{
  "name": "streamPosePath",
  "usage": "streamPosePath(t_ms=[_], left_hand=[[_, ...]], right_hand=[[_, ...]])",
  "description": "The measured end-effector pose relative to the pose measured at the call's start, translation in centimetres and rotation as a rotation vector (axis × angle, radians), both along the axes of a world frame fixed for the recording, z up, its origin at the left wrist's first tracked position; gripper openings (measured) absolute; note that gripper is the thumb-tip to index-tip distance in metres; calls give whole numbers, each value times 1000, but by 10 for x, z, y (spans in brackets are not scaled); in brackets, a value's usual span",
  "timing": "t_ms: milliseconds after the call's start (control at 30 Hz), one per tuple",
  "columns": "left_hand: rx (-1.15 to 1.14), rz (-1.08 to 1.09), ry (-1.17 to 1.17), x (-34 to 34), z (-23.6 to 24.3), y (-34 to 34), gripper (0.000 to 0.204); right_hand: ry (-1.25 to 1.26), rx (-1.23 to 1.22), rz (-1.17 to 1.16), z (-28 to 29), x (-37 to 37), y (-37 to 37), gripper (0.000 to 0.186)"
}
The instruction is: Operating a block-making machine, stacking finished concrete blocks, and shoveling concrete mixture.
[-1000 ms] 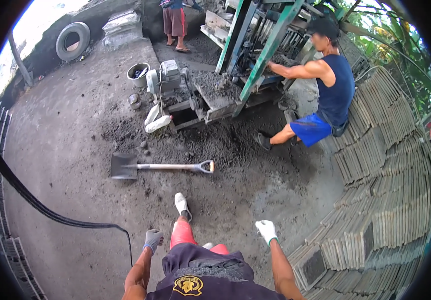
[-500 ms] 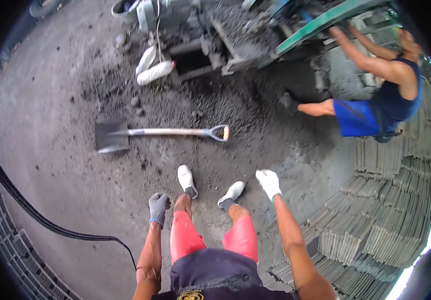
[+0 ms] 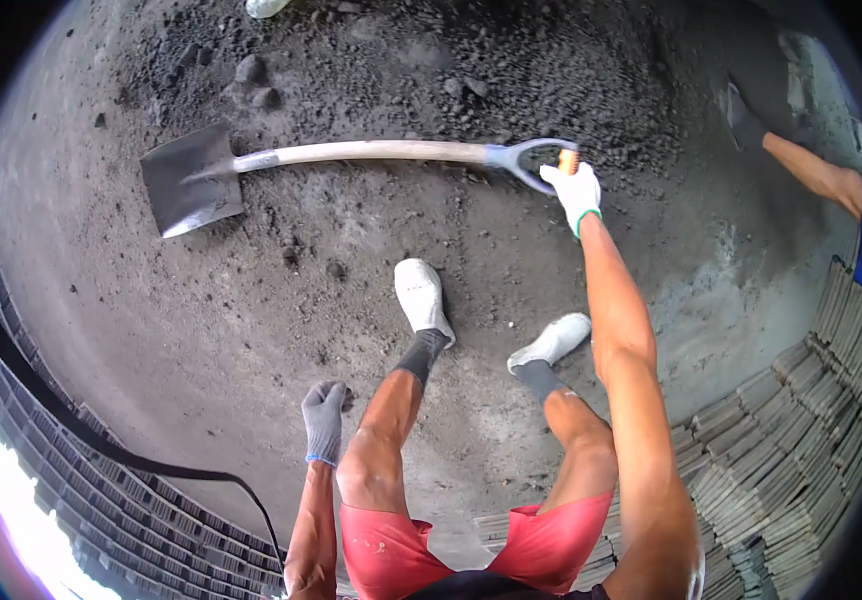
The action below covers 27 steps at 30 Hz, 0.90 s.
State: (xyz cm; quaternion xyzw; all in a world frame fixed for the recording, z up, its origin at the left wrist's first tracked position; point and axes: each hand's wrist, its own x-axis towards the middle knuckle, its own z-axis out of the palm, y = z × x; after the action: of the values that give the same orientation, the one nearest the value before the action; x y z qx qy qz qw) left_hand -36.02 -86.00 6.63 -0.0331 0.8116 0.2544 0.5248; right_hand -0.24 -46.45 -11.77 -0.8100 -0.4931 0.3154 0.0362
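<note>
The shovel (image 3: 371, 151) lies across the dirt ground (image 3: 201, 330) ahead of the feet, blade (image 3: 191, 185) to the left, grip (image 3: 568, 158) to the right. The right hand (image 3: 575, 192), in a white glove, is at that grip; I cannot tell whether its fingers are clamped on it or only touching. The left hand (image 3: 324, 416), in a grey glove, hangs well apart from the shovel, fingers curled together, with nothing visible in them.

The step in hand looks like taking hold of the shovel. A firm hold would call for the right fingers wrapped round the grip and the left hand brought up to the shaft, since the blade end is probably the heavy one.

Loose gravel (image 3: 581, 95) spreads just beyond the shaft, with a few stones (image 3: 251, 72) near the blade; nothing appears to lie over the shovel. A black cable (image 3: 131, 457) reaches toward the left forearm and might snag. A co-worker's leg (image 3: 813, 170) is at the upper right, and stacked tiles (image 3: 761, 500) fill the lower right.
</note>
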Motion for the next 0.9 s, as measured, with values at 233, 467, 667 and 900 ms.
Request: streamPosePath(t_ms=[233, 467, 667, 900], left_hand=[[354, -327, 120, 43, 35, 133, 13], [401, -925, 397, 158, 141, 221, 29], [535, -616, 315, 70, 161, 205, 41], [728, -426, 212, 93, 368, 286, 46]], right_hand=[[966, -278, -163, 150, -11, -94, 18], [903, -79, -81, 232, -89, -202, 27], [795, 15, 604, 344, -138, -165, 36], [622, -85, 527, 378, -114, -140, 54]])
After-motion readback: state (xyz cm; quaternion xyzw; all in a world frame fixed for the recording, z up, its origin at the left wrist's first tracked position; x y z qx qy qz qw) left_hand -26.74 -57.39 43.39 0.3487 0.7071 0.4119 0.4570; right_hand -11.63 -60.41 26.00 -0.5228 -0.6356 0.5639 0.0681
